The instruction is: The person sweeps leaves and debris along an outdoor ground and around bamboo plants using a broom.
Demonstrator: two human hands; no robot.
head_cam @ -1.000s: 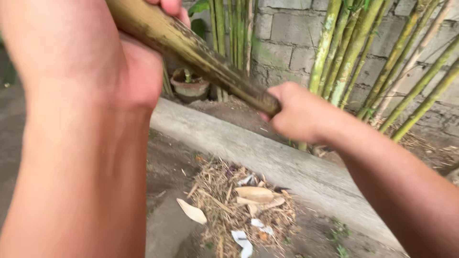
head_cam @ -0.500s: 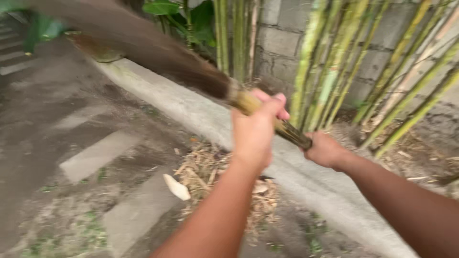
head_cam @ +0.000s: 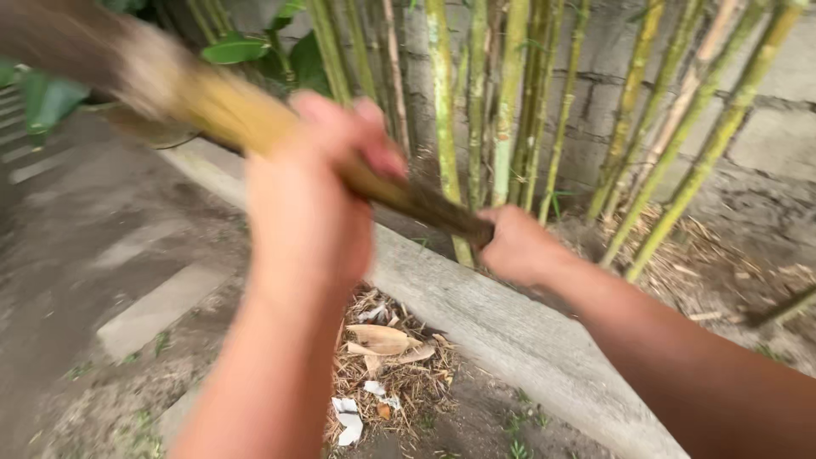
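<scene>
Both my hands grip a long yellowish-brown broom handle point(head_cam: 229, 110) that slants from upper left down to the right. My left hand point(head_cam: 319, 191) is wrapped around its middle, blurred by motion. My right hand point(head_cam: 518, 246) is closed on its dark lower end. The brush end at the upper left is a brown blur running out of view. Below my hands, a pile of dry straw, leaf husks and white scraps point(head_cam: 387, 357) lies on the ground against a concrete curb point(head_cam: 510, 331).
Green bamboo stalks point(head_cam: 484, 110) rise behind the curb in front of a grey block wall point(head_cam: 765, 127). Flat paving slabs point(head_cam: 153, 310) are set in the dirt at the left. Broad green leaves point(head_cam: 246, 51) hang at the upper left.
The broom has swung: my left hand has come closer to the camera and higher on the handle. The view has shifted, and the debris pile now sits lower in the middle.
</scene>
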